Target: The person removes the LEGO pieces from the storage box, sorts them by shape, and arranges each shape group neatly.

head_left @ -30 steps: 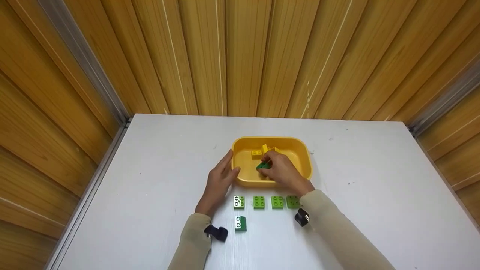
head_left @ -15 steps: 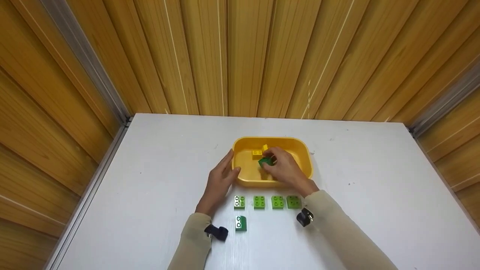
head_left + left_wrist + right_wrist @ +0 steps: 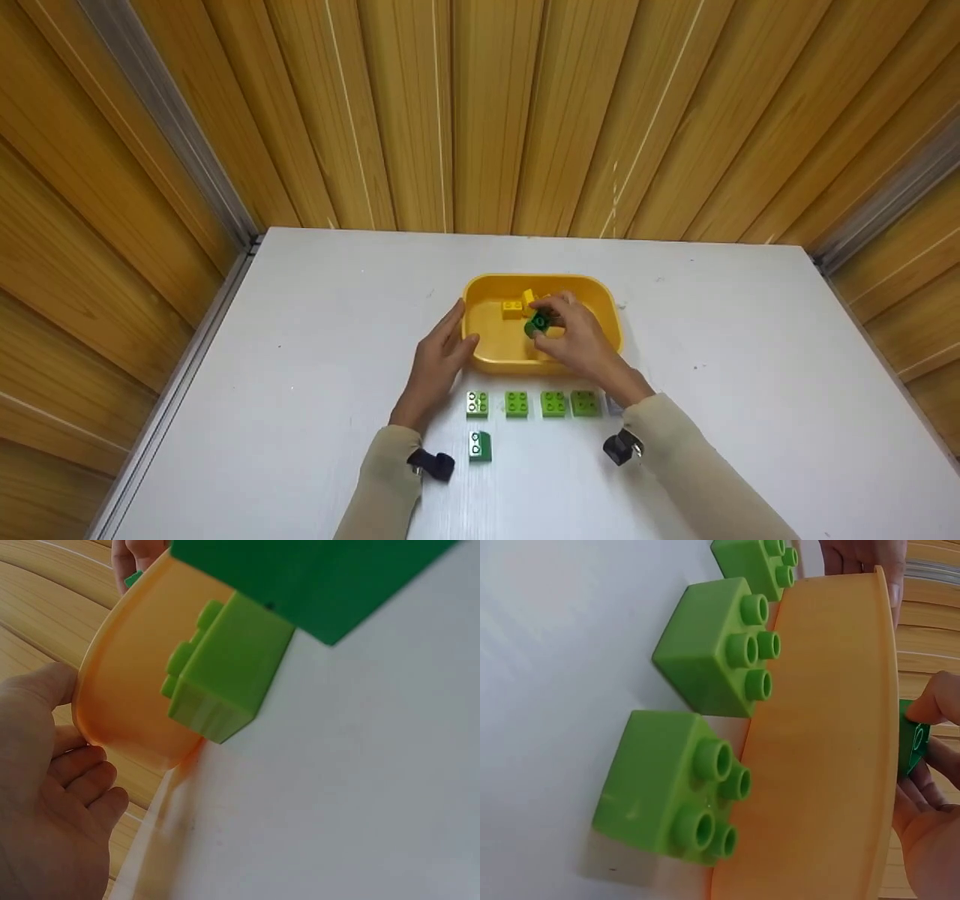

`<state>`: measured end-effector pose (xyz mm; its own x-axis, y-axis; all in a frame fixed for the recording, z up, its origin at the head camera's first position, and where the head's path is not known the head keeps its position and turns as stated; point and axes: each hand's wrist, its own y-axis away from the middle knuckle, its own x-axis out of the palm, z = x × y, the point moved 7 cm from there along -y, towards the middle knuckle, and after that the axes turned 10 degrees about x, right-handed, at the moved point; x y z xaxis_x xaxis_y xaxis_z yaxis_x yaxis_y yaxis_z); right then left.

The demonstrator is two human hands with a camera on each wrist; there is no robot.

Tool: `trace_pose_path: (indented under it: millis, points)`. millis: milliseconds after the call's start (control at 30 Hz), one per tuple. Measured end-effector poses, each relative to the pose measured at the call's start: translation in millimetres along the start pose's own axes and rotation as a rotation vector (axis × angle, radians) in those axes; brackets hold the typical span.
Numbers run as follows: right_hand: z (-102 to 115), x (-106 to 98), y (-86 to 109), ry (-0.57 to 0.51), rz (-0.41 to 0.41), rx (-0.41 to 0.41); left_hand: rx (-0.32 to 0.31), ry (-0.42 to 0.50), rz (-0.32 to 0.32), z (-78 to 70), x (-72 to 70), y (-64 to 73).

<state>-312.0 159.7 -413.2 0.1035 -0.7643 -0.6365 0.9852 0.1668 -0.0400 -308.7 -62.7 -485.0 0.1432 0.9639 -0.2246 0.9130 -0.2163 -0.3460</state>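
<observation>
My right hand (image 3: 585, 346) pinches a dark green toy building brick (image 3: 538, 323) between thumb and fingers over the yellow tray (image 3: 491, 345). The brick is tilted, and the right wrist view shows its hollow side (image 3: 916, 736) just past the rim. My left hand (image 3: 439, 365) rests against the tray's left end, thumb at the front corner and index finger along the side. In the left wrist view the thumb (image 3: 56, 682) touches the rim. Yellow bricks (image 3: 512, 309) lie in the tray, partly hidden by my right hand.
In front of the tray, several light green bricks (image 3: 516, 404) stand in a row, studs up. A dark green brick with a sloped side (image 3: 480, 447) sits nearer me. A pale bluish piece (image 3: 614, 406) shows beside my right sleeve. Wooden panels (image 3: 487, 112) rise behind the white table (image 3: 337, 322).
My right hand has lifted the dark green brick a little and shifted right, turning the brick so its hollow side shows. The pale bluish piece has come into sight. My left hand stays put.
</observation>
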Motion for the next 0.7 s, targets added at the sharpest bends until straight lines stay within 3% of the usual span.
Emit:
trace_pose_path:
  millis: [200, 400, 700]
  points:
    - [2.8, -8.3, 11.0, -0.034, -0.039, -0.086, 0.004, -0.002, -0.003, -0.1, 0.0, -0.7]
    - [5.2, -11.0, 23.1, -0.051, -0.044, -0.068, 0.034, 0.004, -0.008, -1.6, -0.8, -1.0]
    - [9.0, -11.4, 38.9, -0.114, -0.023, -0.082, 0.026, 0.008, -0.003, -3.0, -1.7, -0.9]
